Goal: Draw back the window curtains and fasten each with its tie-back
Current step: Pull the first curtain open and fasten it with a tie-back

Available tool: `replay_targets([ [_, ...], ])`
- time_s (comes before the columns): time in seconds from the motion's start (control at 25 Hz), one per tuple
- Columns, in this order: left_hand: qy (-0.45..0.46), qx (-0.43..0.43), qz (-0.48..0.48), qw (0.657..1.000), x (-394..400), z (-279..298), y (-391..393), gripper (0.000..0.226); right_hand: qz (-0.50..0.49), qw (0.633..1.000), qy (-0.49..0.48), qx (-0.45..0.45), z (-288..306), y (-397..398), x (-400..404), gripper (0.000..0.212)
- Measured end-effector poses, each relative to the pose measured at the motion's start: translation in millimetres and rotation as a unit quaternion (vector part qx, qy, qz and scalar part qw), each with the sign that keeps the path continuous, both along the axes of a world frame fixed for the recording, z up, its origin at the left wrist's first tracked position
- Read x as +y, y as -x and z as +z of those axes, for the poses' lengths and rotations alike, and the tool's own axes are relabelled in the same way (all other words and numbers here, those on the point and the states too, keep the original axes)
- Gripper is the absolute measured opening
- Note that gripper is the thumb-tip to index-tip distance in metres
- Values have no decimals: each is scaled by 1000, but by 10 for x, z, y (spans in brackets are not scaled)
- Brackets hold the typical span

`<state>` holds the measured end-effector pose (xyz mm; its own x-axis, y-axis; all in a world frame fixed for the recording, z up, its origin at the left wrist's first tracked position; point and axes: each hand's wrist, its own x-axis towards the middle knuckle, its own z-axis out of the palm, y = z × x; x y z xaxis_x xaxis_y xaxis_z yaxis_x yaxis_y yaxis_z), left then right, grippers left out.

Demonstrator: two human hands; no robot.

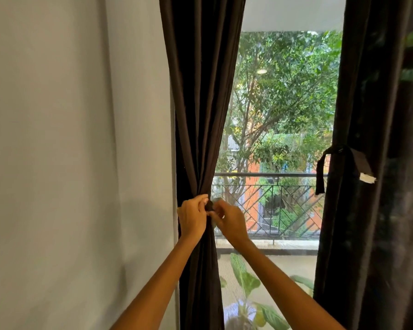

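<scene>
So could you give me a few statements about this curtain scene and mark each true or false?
1. Both hands, left hand and right hand, work at the left curtain. True.
2. The right curtain has no tie-back. False: a tie-back circles it, ends hanging.
3. The curtains cover the whole window. False: trees and a balcony railing show between them.
4. The left curtain is gathered at the hands. True.

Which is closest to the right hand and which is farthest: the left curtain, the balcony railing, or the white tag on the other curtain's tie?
From the right hand, in the head view:
1. The left curtain, touching it, just to its left.
2. The balcony railing, outside, behind the glass to its right.
3. The white tag, far right, on the loose tie of the other curtain.
</scene>
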<state>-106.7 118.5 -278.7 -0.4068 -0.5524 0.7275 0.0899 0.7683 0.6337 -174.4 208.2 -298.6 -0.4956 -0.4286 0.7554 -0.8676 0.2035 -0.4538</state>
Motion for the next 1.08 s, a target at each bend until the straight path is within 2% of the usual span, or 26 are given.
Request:
replay_targets([
  [0.16,-64,35,-66,995,43,-50,-18,22,-6,999,26,18,-78,67,-13,29],
  [0.24,-149,91,-129,976,23,-118,-53,19,-23,996,18,89,-18,103,45,27],
  [0.28,-223,127,-150,955,8,-155,-59,17,-40,988,4,148,4,106,65,26],
  [0.36,-385,175,-183,888,-6,-208,-38,18,-63,969,-24,236,17,70,62,21],
  [0.4,-437,186,-199,857,10,-226,-16,19,-63,964,-30,256,1,58,49,17],
  [0.44,-456,191,-198,846,21,-236,4,20,-60,962,-34,264,-29,55,40,13],
  [0.6,-335,207,-123,911,-118,-171,32,16,-45,963,-38,265,-202,192,141,9],
  [0.72,-307,218,-129,917,-206,-139,86,14,-43,968,-58,239,-281,380,247,10],
  [0.8,-315,207,-153,913,-227,-113,86,16,-32,980,-70,185,-341,499,290,18],
  [0.92,-304,113,-205,923,-461,-44,95,38,-37,993,-96,64,-250,618,381,48],
  [1.0,-249,9,-238,939,-575,49,146,47,-40,998,-56,2,-27,555,342,55],
  [1.08,-198,-88,-276,936,-457,120,212,47,-25,999,6,-42,267,387,144,63],
])
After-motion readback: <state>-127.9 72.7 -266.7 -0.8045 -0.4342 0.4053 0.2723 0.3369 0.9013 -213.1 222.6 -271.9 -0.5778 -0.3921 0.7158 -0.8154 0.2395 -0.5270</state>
